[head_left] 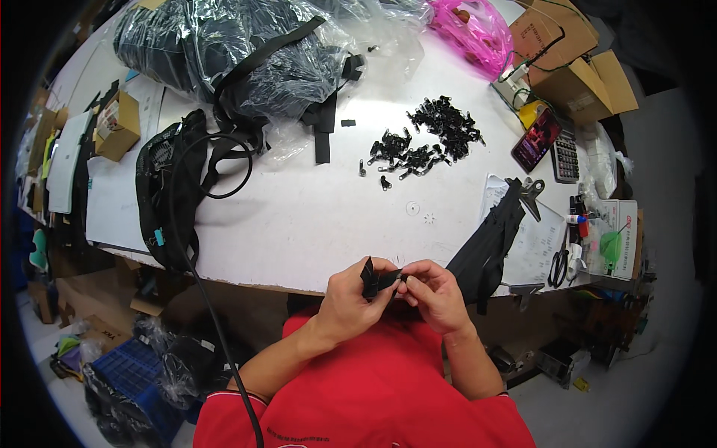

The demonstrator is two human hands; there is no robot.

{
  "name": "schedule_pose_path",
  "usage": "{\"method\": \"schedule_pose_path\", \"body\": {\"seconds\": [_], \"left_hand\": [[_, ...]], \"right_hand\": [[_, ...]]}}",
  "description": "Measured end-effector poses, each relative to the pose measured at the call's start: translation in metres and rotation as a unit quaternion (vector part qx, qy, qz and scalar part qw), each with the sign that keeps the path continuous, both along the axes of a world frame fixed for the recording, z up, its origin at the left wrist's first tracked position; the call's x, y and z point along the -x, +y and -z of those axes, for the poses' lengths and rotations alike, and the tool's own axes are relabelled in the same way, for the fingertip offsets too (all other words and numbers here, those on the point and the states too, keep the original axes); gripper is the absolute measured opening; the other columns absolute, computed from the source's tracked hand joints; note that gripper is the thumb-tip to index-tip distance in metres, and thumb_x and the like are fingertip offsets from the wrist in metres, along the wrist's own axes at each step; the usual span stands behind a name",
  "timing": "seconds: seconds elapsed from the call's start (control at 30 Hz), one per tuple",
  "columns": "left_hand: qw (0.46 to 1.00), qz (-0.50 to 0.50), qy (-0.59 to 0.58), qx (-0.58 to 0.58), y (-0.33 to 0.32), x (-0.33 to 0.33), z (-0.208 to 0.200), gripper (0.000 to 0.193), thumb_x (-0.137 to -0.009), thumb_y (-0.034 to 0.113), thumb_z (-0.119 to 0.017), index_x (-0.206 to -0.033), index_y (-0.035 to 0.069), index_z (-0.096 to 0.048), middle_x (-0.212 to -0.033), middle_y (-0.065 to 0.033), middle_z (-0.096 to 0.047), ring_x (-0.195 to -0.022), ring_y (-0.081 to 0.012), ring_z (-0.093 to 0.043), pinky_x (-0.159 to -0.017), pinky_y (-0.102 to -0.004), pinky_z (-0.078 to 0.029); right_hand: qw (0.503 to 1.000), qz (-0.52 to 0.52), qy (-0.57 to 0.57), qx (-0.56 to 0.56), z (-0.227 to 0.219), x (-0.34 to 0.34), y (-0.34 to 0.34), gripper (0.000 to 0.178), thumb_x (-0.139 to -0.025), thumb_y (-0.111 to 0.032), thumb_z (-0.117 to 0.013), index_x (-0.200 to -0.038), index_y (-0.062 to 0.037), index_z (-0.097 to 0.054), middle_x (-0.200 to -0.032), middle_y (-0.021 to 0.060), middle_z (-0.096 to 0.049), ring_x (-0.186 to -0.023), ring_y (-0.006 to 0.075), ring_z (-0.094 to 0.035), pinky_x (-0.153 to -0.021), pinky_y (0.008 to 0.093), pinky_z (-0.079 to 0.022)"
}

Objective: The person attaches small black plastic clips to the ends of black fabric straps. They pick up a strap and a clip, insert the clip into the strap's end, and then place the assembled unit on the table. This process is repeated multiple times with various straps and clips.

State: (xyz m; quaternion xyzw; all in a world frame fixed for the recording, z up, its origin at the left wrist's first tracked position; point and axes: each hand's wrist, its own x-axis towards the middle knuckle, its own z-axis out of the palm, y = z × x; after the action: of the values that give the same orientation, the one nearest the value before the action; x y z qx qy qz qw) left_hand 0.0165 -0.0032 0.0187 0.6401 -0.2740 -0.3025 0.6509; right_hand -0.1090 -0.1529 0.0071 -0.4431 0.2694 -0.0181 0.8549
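At the table's near edge, both my hands are closed and nearly touching. My left hand [351,300] grips a folded black zipper tape [382,282], its loose end sticking up above the fingers. My right hand [439,299] pinches at the tape's other end; a small dark bit shows between thumb and forefinger, too small to make out. Farther off on the table lies a loose pile of small black zipper sliders [447,128], with a few strays nearer me. Beside my right hand, a bundle of long black strips [489,250] drapes over the table edge.
A metal clip [531,197] sits at the bundle's far end. Right of it are scissors [558,267], a phone [536,140], a calculator [565,158] and an open carton [590,86]. Plastic-wrapped dark goods [246,63] fill the back left. A black cable [196,272] runs past my left arm.
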Motion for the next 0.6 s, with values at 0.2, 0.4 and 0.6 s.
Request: {"method": "schedule_pose_path", "body": {"seconds": [0.2,0.4,0.6], "left_hand": [[0.999,-0.024,0.020,0.013,0.001,0.004,0.008,0.016,-0.089,-0.006,-0.067,-0.104,-0.002,-0.063,-0.091,-0.0093,-0.070,-0.083,-0.0127,-0.069,-0.074,-0.0260,-0.056],[0.994,-0.011,-0.073,0.083,0.000,-0.002,0.013,0.018,-0.092,-0.006,-0.063,-0.109,0.000,-0.063,-0.097,-0.0082,-0.067,-0.085,-0.0142,-0.063,-0.077,-0.0287,-0.052],[0.987,-0.004,0.147,0.063,0.004,0.000,0.011,0.013,-0.097,0.000,-0.058,-0.109,0.000,-0.063,-0.099,-0.0054,-0.065,-0.087,-0.0105,-0.060,-0.081,-0.0263,-0.049]], "right_hand": [[0.983,0.002,0.016,0.182,-0.011,-0.003,0.012,0.020,-0.099,-0.004,-0.061,-0.117,0.0008,-0.063,-0.101,0.0089,-0.071,-0.071,0.0053,-0.058,-0.063,0.0196,-0.047],[0.997,0.021,0.052,0.050,-0.011,-0.006,0.018,0.017,-0.096,-0.005,-0.066,-0.112,-0.0002,-0.065,-0.091,0.0019,-0.066,-0.072,0.0037,-0.057,-0.062,0.0185,-0.045],[0.996,0.052,0.026,0.066,-0.008,-0.007,0.027,0.011,-0.095,-0.006,-0.067,-0.104,-0.0005,-0.066,-0.089,-0.0010,-0.064,-0.077,0.0039,-0.056,-0.065,0.0196,-0.044]]}}
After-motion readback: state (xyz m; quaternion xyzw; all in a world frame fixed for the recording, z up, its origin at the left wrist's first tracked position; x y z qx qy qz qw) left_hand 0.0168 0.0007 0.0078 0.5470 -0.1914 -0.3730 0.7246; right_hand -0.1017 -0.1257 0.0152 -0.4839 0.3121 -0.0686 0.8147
